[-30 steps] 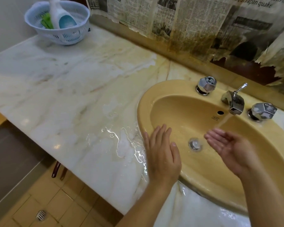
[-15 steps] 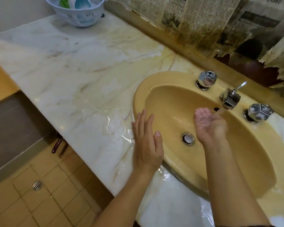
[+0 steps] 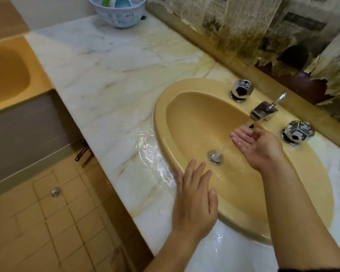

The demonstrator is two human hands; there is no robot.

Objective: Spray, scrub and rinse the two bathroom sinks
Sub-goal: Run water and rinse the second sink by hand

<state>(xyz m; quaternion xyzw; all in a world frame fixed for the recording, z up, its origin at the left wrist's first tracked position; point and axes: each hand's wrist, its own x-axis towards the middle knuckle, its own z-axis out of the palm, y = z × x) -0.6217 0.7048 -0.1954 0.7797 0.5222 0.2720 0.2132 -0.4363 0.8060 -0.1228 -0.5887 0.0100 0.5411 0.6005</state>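
A yellow oval sink point(image 3: 186, 122) is set in the marble counter point(image 3: 106, 75). Water runs from its chrome spout point(image 3: 260, 112) between two chrome knobs, one on the left point(image 3: 241, 91) and one on the right point(image 3: 298, 132). My right hand point(image 3: 255, 146) is cupped palm up under the stream, holding nothing. With straight fingers, my left hand point(image 3: 194, 197) lies flat at the sink's near left rim. The drain plug point(image 3: 215, 158) sits at the bowl's bottom. Water is pooled on the counter point(image 3: 153, 158) left of the sink. A second yellow basin point(image 3: 6, 75) shows at far left.
A white plastic basket point(image 3: 119, 14) with bottles stands at the counter's back. Torn newspaper point(image 3: 263, 26) covers the wall behind the taps. Below the counter lie yellow floor tiles with a drain point(image 3: 55, 192) and a grey step point(image 3: 22, 130).
My right hand has pulled back from the spout and turned palm up under the water. My left hand has shifted a little toward the bowl. The view swung left, showing the second basin.
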